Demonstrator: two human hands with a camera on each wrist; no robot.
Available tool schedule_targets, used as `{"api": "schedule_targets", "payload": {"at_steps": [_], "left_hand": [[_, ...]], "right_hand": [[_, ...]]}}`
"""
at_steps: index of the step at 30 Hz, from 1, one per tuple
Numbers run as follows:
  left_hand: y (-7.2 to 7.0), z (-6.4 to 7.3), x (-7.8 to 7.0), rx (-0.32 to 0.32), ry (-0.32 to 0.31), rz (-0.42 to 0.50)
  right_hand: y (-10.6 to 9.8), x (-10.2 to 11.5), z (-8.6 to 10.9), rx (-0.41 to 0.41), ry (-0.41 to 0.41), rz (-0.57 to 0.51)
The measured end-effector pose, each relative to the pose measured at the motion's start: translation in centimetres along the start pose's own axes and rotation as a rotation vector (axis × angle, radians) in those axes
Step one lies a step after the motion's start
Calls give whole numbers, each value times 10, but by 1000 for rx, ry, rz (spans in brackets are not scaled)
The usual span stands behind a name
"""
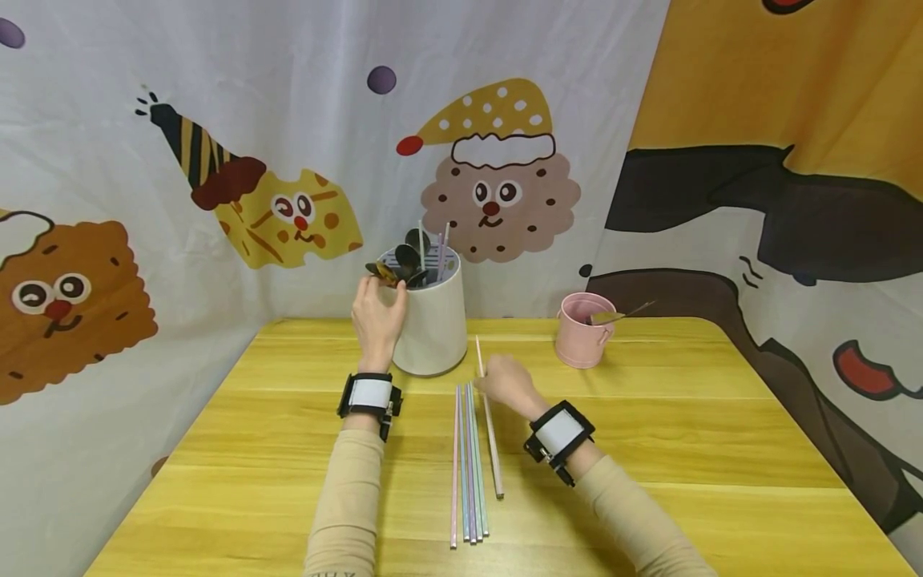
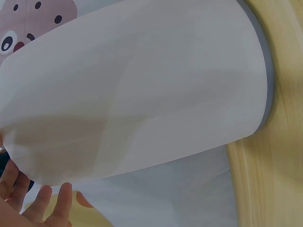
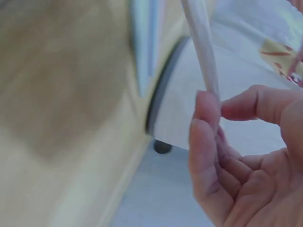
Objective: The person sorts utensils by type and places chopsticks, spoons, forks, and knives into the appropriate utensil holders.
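Observation:
A tall white utensil holder stands at the back of the table, with black spoons, a gold-and-black utensil and several thin sticks poking out. My left hand grips its rim at the front left, thumb and fingertips against the edge. In the left wrist view, the fingers lie along the holder's upper end. My right hand pinches a pale pinkish-white chopstick between thumb and fingertips, shown close up in the right wrist view. Left of it several pastel chopsticks lie side by side on the table.
A small pink bucket stands at the back right, with a thin utensil leaning out over its rim. Behind the wooden table hangs a white curtain printed with cartoon cookies.

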State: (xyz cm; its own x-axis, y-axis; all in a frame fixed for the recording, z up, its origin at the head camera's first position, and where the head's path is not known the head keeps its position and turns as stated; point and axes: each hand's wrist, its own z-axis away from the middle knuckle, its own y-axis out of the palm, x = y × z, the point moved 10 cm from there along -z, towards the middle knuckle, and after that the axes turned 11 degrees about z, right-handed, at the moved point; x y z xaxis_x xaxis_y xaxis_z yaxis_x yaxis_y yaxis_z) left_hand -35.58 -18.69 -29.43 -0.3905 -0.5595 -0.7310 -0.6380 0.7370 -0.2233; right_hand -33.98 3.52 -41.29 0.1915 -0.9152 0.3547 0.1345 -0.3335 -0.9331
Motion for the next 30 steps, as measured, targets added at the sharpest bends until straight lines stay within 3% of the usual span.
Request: {"api": "schedule_targets", "payload": {"at_steps": [9, 18, 30], "left_hand": [[0, 1, 0, 7, -4, 1], [0, 1, -1, 2, 7, 2], [-1, 0, 0, 0, 7, 3]], "right_hand": [[-58, 9, 3, -298, -68, -160], [-114, 11, 21, -641, -130, -355], [-147, 9, 48, -977, -241, -589]]}}
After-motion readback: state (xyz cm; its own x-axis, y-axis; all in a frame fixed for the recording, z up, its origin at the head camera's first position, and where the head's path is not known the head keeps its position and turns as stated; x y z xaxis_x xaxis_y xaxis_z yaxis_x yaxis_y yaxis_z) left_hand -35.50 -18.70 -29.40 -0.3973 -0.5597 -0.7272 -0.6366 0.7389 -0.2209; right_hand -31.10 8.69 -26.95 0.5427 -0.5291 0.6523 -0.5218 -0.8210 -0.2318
